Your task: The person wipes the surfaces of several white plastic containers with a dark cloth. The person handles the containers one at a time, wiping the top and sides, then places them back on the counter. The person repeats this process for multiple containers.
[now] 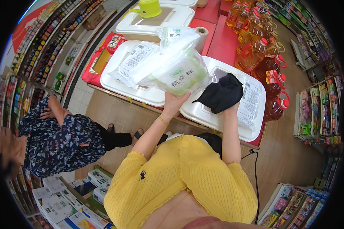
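My left hand (175, 103) grips the lower edge of a clear plastic package with green print (186, 75). This package lies against other plastic-wrapped packs, among them a printed pack (137, 58) at its left, above a white plastic lid (110, 71). A black cloth (225, 93) is in my right hand (232, 108), whose fingers are mostly hidden by it. The cloth is over a second white lid (199, 113) with a recessed middle. Just right of that hand, a flat plastic-wrapped pack with writing (248, 100) rests on the same lid.
Oil bottles with red caps (252, 54) stand in rows at the right. A plastic-film roll (201, 35), a green pot (149, 8) and red packs (93, 67) surround the lids. A person (63, 137) stands at my left. A black cable (256, 177) hangs at the right.
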`<state>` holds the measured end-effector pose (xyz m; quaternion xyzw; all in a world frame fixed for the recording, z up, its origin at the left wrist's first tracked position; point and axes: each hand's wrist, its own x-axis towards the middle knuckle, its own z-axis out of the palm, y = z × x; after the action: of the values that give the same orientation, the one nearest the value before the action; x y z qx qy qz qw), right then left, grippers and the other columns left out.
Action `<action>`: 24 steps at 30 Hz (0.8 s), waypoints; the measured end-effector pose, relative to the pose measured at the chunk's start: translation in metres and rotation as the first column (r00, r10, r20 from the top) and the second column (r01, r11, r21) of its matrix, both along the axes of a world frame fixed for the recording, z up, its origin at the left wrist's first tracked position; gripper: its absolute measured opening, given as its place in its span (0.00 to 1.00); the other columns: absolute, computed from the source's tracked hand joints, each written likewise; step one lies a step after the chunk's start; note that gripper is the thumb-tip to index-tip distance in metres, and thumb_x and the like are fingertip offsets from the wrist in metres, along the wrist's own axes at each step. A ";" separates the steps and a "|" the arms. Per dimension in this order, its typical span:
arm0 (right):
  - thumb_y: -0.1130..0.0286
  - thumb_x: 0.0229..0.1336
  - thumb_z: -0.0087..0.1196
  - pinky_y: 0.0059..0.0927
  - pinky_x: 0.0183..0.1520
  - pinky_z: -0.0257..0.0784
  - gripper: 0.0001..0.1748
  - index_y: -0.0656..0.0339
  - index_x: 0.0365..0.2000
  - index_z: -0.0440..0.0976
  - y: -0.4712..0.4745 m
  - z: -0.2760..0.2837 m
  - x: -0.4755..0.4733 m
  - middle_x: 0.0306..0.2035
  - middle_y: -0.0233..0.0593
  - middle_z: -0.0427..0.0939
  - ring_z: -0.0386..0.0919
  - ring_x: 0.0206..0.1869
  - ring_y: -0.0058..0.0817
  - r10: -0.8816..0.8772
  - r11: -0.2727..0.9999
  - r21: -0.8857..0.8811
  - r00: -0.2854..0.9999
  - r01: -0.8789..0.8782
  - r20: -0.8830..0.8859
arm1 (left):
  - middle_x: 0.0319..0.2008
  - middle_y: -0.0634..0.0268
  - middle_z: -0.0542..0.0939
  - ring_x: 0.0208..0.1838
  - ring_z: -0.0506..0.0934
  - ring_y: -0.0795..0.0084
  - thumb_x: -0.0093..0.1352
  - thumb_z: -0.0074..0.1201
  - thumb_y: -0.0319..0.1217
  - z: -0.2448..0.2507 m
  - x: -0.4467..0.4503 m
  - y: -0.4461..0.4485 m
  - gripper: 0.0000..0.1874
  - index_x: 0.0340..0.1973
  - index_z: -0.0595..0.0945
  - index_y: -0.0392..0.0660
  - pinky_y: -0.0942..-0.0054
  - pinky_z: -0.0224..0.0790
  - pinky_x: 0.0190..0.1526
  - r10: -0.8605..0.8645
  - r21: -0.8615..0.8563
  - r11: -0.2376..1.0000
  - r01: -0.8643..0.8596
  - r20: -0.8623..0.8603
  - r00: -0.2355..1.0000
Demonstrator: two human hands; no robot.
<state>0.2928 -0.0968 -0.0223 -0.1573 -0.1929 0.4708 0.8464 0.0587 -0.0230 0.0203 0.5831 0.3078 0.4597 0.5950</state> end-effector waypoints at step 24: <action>0.67 0.60 0.46 0.35 0.62 0.63 0.27 0.65 0.59 0.64 -0.163 0.092 0.050 0.57 0.45 0.71 0.68 0.59 0.36 -0.541 0.841 -0.049 0.840 0.539 -0.052 | 0.63 0.46 0.62 0.67 0.57 0.48 0.69 0.50 0.38 0.039 -0.040 0.085 0.32 0.64 0.61 0.34 0.52 0.42 0.67 0.830 0.872 0.341 -0.351 -0.104 0.549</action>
<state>0.3432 -0.2602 0.0692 -0.2038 -0.1058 0.2215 0.9477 0.0187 0.0619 0.0592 0.7133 0.4311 0.5500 -0.0536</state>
